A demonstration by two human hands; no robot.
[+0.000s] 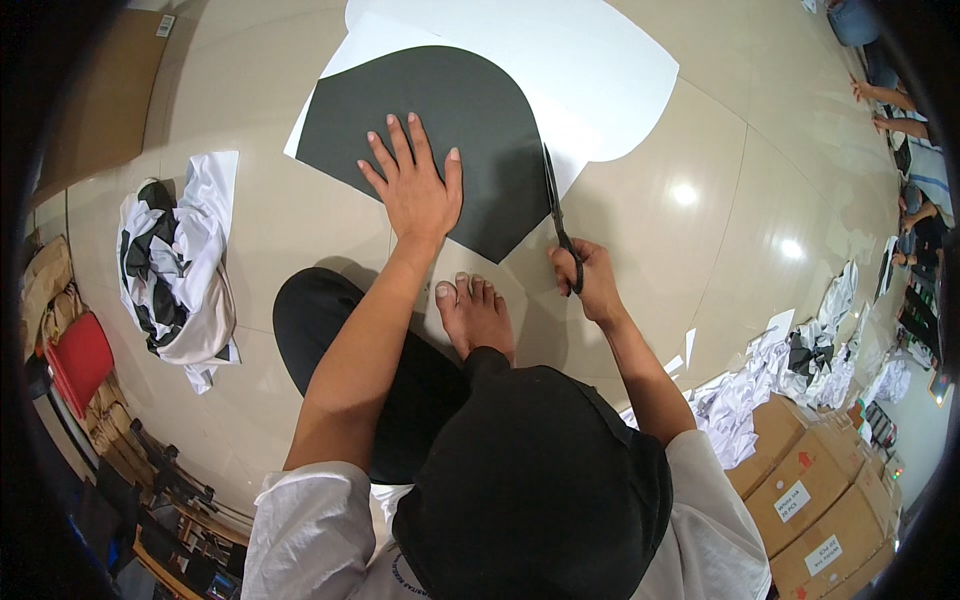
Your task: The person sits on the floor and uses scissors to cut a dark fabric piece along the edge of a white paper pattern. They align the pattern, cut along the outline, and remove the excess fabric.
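Observation:
My left hand (416, 195) lies flat with spread fingers on a black sheet (490, 120), which has a rounded far edge and straight near edges meeting in a corner. Under and beyond it lies a larger white sheet (610, 85) with curved outer edges. In my right hand (597, 282) are black-handled scissors (556, 205), fingers closed round the handle loops. The blades point away from me along the right edge of the black sheet. Whether they bite into the material cannot be made out. My bare foot (476, 318) rests just below the sheets.
A bundle of white and black cloth (175, 270) sits on the tiled floor at left, near a large brown board (105, 110). White scraps (735, 395) and cardboard boxes (800, 490) are at lower right. A red object (80, 365) lies far left. Other people's arms (895, 100) show at far right.

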